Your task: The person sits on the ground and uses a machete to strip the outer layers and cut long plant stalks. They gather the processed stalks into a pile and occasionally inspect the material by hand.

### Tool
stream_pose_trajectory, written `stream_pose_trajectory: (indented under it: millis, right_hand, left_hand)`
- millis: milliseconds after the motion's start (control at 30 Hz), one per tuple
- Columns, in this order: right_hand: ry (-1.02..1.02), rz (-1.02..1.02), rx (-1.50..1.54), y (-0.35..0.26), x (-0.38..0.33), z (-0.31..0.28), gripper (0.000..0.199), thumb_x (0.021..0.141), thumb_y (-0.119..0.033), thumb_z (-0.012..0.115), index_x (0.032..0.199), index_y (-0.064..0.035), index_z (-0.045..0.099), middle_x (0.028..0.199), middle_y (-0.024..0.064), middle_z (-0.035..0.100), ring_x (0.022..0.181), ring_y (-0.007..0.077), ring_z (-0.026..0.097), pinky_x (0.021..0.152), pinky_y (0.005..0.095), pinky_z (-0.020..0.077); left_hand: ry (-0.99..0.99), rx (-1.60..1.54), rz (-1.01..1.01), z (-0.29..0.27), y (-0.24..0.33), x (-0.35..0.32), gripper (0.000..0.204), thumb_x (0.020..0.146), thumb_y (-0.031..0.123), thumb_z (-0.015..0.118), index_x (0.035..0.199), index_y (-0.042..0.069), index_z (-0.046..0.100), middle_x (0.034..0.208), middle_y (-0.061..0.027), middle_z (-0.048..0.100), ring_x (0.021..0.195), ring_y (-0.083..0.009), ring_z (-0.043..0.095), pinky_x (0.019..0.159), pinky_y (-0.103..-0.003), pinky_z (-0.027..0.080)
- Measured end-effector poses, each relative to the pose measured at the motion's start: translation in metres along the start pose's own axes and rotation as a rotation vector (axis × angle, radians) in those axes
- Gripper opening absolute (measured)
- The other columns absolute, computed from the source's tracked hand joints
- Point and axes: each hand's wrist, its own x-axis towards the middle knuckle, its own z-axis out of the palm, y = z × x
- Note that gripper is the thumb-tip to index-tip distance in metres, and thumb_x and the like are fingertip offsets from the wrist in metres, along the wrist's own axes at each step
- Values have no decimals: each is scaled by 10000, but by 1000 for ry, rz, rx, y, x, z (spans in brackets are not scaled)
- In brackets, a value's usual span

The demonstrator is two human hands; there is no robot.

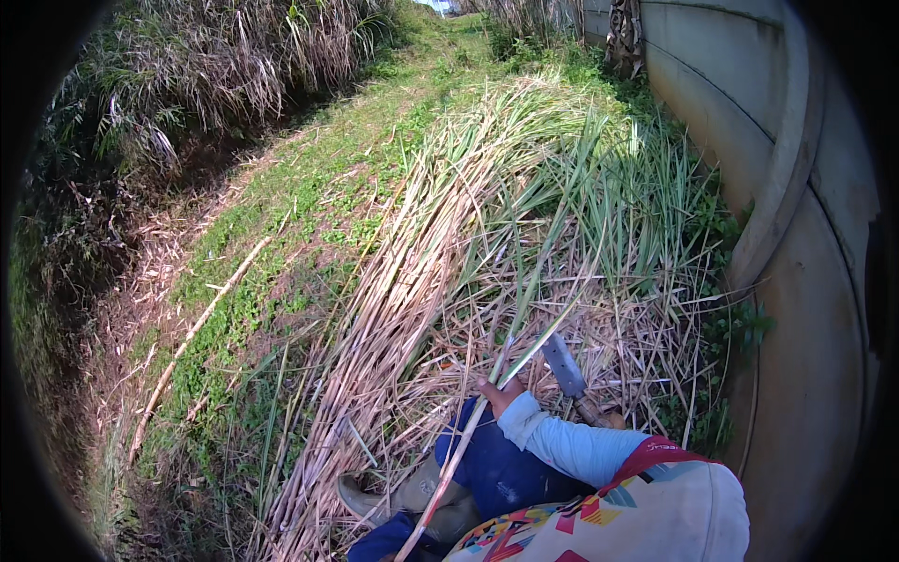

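Note:
My right hand (502, 393), in a light blue sleeve, is closed round a long sugarcane stalk (456, 457). The stalk slants from the lower edge up past my blue-trousered knee (506, 464), with green leaves at its top. Just right of my hand lies a broad-bladed knife (564, 365) with a wooden handle, on dry leaves. To the left, a long heap of cut cane (361, 375) runs up the slope, leafy ends away from me. My left hand is out of sight.
A curved concrete wall (796, 309) stands along the right. Green cane tops (646, 206) lie beside it. A single long dry stalk (201, 318) rests on the grass at left, where the ground drops toward thick brush (215, 84). My boots (421, 496) are beside the heap.

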Motion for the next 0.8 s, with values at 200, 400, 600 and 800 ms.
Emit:
stream_pose_trajectory:
  millis: [200, 400, 600, 800]
  right_hand:
    - [-542, 73, -594, -29, 4, -61, 474, 848, -246, 767, 1229, -19, 601, 1037, 136, 683, 860, 179, 665, 781, 323, 552]
    - [7, -49, -1271, 4, 8, -182, 507, 779, -159, 714, 1250, -17, 590, 1154, 190, 601, 1088, 332, 595, 983, 421, 473]
    - [3, 314, -1584, 79, -9, -235, 364, 887, -135, 544, 1251, -109, 552, 1226, 193, 539, 1203, 392, 511, 1021, 479, 437]
    - [77, 380, -1517, 84, 5, -237, 500, 919, -160, 561, 1406, -191, 455, 1265, 214, 504, 1213, 395, 526, 1039, 491, 429]
  left_hand:
    - [-175, -45, 68, 10, -8, 6, 324, 999, 317, 533, 1164, 63, 647, 1013, -222, 681, 919, -425, 648, 793, -471, 510]
    - [-199, -178, 155, -5, 32, 33, 310, 1000, 278, 516, 1174, 56, 645, 999, -215, 686, 911, -385, 661, 784, -444, 515]
    - [-327, -216, 180, -8, 83, 75, 299, 994, 257, 520, 1164, 47, 646, 973, -184, 688, 841, -331, 663, 730, -398, 521]
    - [-690, -421, -26, 0, 77, 85, 292, 992, 248, 518, 1150, 42, 652, 965, -159, 687, 801, -297, 656, 698, -367, 521]
